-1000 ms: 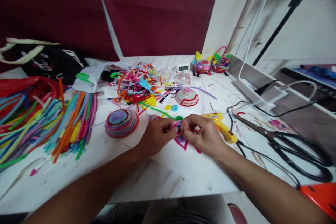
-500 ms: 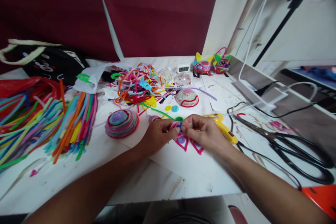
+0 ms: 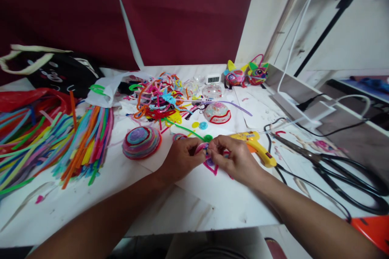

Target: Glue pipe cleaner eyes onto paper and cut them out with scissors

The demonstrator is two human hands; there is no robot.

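Note:
My left hand (image 3: 184,157) and my right hand (image 3: 235,156) meet over a white sheet, fingertips pinched on a small coiled pipe cleaner piece (image 3: 201,147) in pink, white and blue. Fingers cover much of it. Just below lies a pink-edged petal shape with a purple middle (image 3: 210,163); a second one is mostly behind my right hand. A green coil (image 3: 208,138) with a long tail rests beyond my fingertips. Close by are a blue disc (image 3: 203,125) and a yellow disc (image 3: 195,124). A striped pipe cleaner dome (image 3: 141,142) sits left of my left hand.
Bundled pipe cleaners (image 3: 86,141) lie at left, a tangled heap (image 3: 165,99) behind. A yellow glue gun (image 3: 263,151) and large black scissors (image 3: 322,162) lie at right, cords between them. Farther back stand a clear dome with red trim (image 3: 217,113), a timer (image 3: 212,79) and two animal heads (image 3: 257,73).
My right hand has shifted slightly down and left, hiding more of the second petal shape. Both hands keep their pinch on the coiled piece.

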